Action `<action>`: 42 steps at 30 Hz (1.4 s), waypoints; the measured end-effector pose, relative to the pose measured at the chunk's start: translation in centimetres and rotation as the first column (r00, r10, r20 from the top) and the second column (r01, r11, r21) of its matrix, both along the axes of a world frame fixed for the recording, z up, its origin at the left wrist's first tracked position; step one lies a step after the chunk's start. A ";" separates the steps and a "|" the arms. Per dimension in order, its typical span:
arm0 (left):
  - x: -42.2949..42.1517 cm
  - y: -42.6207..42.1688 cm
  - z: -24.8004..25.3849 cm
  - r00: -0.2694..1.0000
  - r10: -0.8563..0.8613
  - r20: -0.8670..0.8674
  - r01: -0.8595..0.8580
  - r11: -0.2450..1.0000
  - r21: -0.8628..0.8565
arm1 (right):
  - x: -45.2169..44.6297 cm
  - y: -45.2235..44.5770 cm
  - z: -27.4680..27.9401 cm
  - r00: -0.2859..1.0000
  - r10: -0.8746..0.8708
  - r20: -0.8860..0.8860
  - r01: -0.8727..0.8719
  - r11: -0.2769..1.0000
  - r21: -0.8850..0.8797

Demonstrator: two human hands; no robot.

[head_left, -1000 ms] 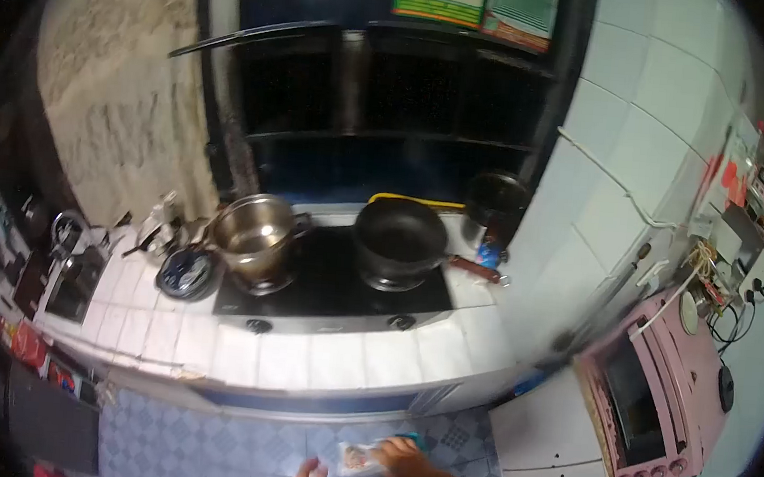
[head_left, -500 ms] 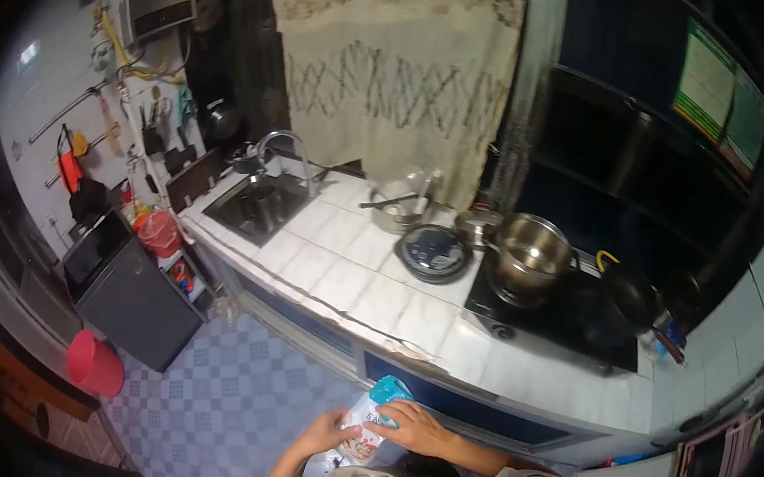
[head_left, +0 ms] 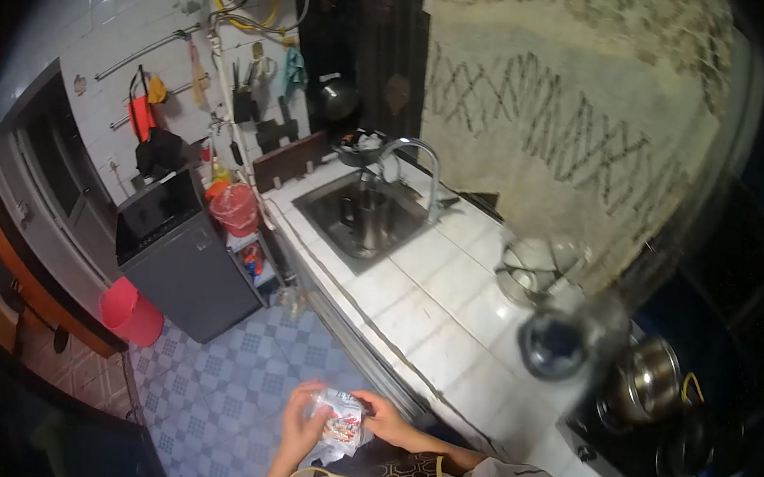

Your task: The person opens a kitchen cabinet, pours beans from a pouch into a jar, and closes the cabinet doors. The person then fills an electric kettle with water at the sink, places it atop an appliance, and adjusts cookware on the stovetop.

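Observation:
A white plastic food packet [head_left: 345,422] with coloured print is held low in front of my body, above the floor. My left hand [head_left: 303,419] grips its left side, with the thumb across the front. On the other side, my right hand [head_left: 392,419] pinches the packet's upper right edge. The packet's top looks folded or crumpled, and its contents are hidden. Just beyond the hands runs the white tiled counter [head_left: 421,318].
A metal sink [head_left: 325,225] with a curved faucet [head_left: 436,175] is set in the counter. Farther right are a round dark lid [head_left: 553,342] and a steel pot [head_left: 649,381] on the stove [head_left: 621,450]. At left stand a grey washing machine [head_left: 187,268] and a red bin [head_left: 132,313].
My view has turned left, toward the sink and washing machine. Both hands still hold the packet; its blue top, visible before, no longer shows, and the right hand has shifted to its edge.

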State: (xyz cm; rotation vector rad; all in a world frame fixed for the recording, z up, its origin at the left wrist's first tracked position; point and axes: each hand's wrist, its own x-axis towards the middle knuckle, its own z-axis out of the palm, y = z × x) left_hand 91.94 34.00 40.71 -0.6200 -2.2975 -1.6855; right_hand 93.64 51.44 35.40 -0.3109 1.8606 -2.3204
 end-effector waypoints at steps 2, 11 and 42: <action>-2.7 -0.9 -0.9 0.987 0.148 0.070 -0.150 0.989 0.017 | -4.3 -0.2 1.0 0.950 0.259 0.174 -0.226 0.956 -0.187; -16.6 -5.9 -4.8 0.837 0.505 -0.211 -0.545 0.804 -0.238 | -19.4 -6.5 -1.6 0.973 0.201 -0.112 -0.156 0.935 0.319; -77.0 -31.8 -4.5 0.839 0.541 0.050 -0.526 0.832 -0.176 | -72.4 -30.2 -3.3 0.900 -0.291 -0.324 0.385 0.880 0.279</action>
